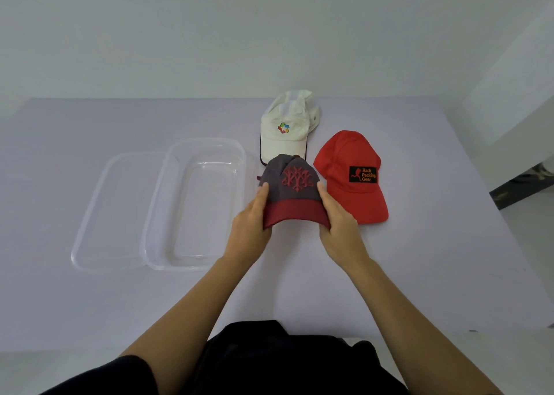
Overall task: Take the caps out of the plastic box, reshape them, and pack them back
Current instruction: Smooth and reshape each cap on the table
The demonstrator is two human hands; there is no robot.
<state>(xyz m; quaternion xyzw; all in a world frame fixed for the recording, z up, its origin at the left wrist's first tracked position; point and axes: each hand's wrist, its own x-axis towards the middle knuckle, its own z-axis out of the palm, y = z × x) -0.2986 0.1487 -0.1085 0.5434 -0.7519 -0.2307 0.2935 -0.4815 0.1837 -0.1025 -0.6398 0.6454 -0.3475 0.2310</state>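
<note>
Pale lavender tabletop [419, 260] is stretching away from you to a plain white wall [209, 35]. Your left hand [251, 224] and right hand [338, 224] are gripping the grey-and-maroon cap [295, 185] by its sides, just right of the clear plastic box [207, 143] and its lid [105, 215]. The white cap [287, 131] is lying beyond it and the red cap [350, 167] beside it.

left hand [251, 218], right hand [340, 219] grip grey cap [289, 185] beside clear box [158, 209]
</note>
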